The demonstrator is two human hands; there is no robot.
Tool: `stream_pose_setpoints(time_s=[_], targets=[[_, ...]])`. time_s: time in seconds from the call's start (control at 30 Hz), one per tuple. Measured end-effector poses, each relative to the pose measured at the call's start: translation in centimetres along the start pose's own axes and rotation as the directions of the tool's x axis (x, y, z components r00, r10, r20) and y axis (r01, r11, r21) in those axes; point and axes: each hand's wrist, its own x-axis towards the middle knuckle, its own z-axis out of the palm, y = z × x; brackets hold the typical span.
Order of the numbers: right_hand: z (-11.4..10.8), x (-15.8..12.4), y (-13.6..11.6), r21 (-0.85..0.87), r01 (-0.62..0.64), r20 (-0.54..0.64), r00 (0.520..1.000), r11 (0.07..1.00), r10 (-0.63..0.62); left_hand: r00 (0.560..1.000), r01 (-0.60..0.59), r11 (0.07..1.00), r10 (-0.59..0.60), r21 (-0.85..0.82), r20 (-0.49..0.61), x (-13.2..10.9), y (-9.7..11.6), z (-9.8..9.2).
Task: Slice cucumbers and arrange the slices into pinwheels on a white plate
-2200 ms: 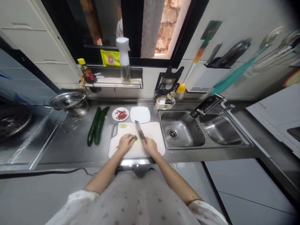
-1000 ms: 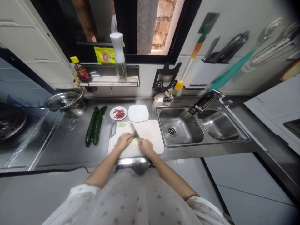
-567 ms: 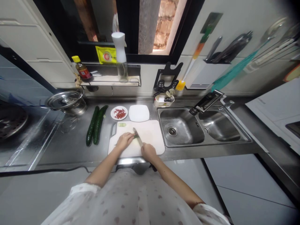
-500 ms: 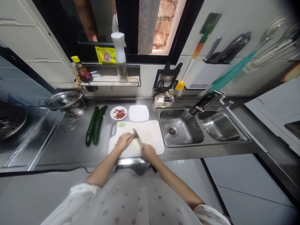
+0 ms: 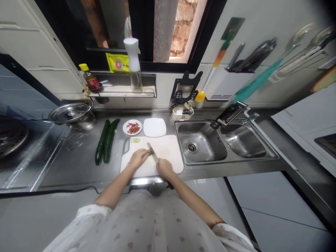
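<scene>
On the white cutting board (image 5: 169,147), my left hand (image 5: 139,158) is closed over a piece of cucumber (image 5: 151,153), mostly covered by the fingers. My right hand (image 5: 165,168) grips a kitchen knife (image 5: 153,152) by its handle, the blade slanting away to the upper left against the cucumber's right end. Pale cut cucumber lies beside the blade, too small to make out well. A few thin cucumber slices (image 5: 135,140) rest at the board's far left corner.
Two whole cucumbers (image 5: 107,141) lie left of the board. Behind it stand a small plate (image 5: 125,130) of chopped red bits and a white square plate (image 5: 154,127). To the right is a double steel sink (image 5: 202,140) with a faucet (image 5: 228,115); a lidded pot (image 5: 75,115) sits far left.
The view has shifted slightly. Both hands stay at the same spot on the board, and the knife blade has moved only a little against the cucumber.
</scene>
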Motion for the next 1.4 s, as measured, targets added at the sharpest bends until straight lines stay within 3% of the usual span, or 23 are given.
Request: stream_pose_setpoints(time_s=[0.27, 0.63, 1.1, 1.4], targets=[[-0.4, 1.0, -0.8, 0.02, 0.002, -0.017, 1.0, 1.0, -0.002, 1.0, 0.002, 1.0, -0.002, 0.001, 0.0, 0.0, -0.1, 0.0], [0.3, -0.4, 0.4, 0.025, 0.003, 0.013, 1.0, 1.0, -0.003, 1.0, -0.02, 0.999, 0.02, -0.028, 0.006, 0.1, -0.4, 0.0], [-0.5, 1.9, -0.9, -0.004, 0.023, 0.001, 1.0, 1.0, -0.023, 1.0, 0.007, 1.0, -0.007, -0.018, 0.011, 0.2, -0.2, -0.1], [0.4, 0.3, -0.1, -0.006, -0.007, 0.043, 0.999, 1.0, 0.007, 1.0, -0.018, 0.999, 0.018, -0.03, 0.001, 0.2, -0.4, 0.0]])
